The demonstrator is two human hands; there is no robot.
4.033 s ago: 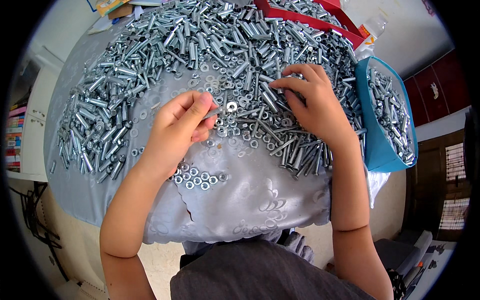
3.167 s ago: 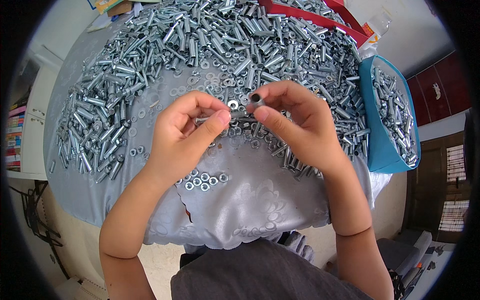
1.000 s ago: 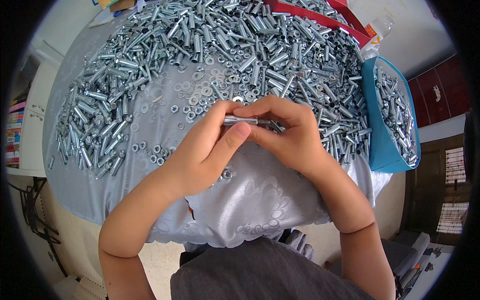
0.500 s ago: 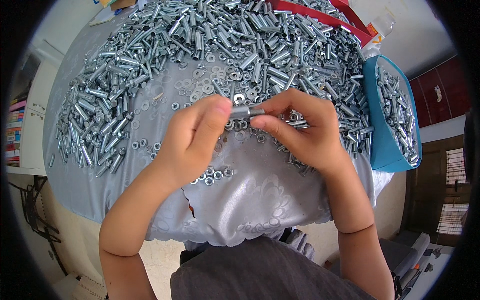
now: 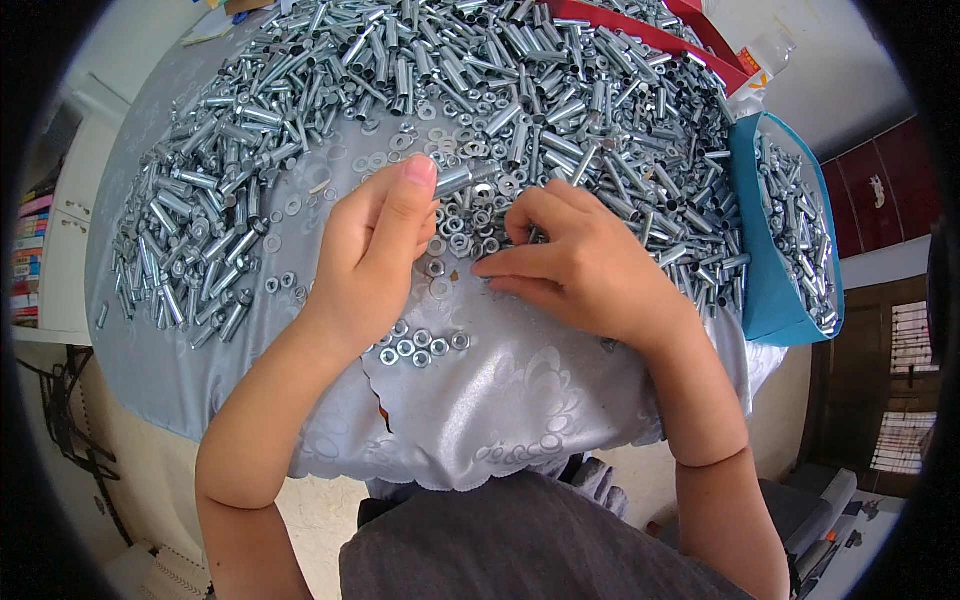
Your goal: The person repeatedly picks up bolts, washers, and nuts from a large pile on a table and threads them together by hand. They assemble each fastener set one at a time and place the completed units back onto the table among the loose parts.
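Note:
An expansion bolt (image 5: 466,178), a smooth silvery sleeve with a threaded end pointing right, sticks out of my left hand (image 5: 385,225). My left thumb lies along its near end and the fingers curl round it. Lower and to the right, my right hand (image 5: 580,265) reaches down among loose nuts and washers on the cloth, fingertips drawn together. Whatever is between those fingertips is hidden. Several hex nuts (image 5: 460,243) lie just left of the right fingertips. Flat washers (image 5: 426,110) are scattered beyond my hands.
A heap of metal sleeves and bolts (image 5: 420,60) covers the far side of the grey tablecloth (image 5: 480,400). Bolts with sleeves (image 5: 200,225) are piled at left. Several nuts (image 5: 422,338) sit near my left wrist. A blue bin (image 5: 765,290) stands right, a red tray (image 5: 640,35) far right.
My right hand has left the bolt's threaded end and moved down and closer to the nuts. My left hand has shifted slightly left and up, still holding the bolt.

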